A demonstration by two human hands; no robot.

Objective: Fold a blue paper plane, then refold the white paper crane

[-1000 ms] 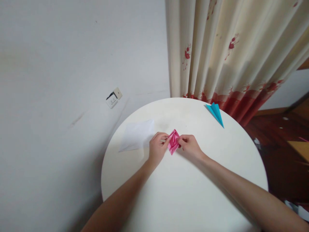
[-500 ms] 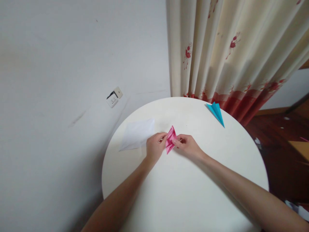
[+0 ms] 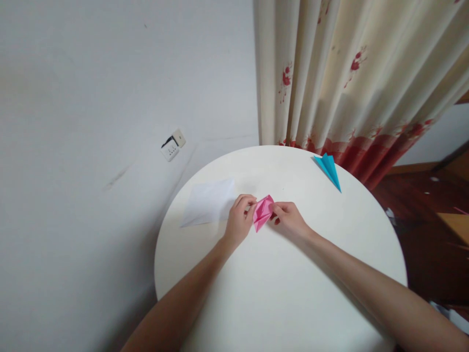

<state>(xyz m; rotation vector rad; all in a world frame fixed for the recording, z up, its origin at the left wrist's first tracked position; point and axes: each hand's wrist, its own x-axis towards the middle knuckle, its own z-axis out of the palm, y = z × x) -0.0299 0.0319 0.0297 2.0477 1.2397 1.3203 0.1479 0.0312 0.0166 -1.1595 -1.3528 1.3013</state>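
Both hands pinch the folded pink paper (image 3: 263, 212) from opposite sides, left hand (image 3: 240, 222) and right hand (image 3: 289, 220) clamped on its edges, probably so the creases stay lined up just above the round white table (image 3: 286, 293).

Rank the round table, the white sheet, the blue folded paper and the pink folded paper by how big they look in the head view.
1. round table
2. white sheet
3. blue folded paper and pink folded paper: too alike to rank; the hands cover the pink one's edges, and the blue lies farther away.
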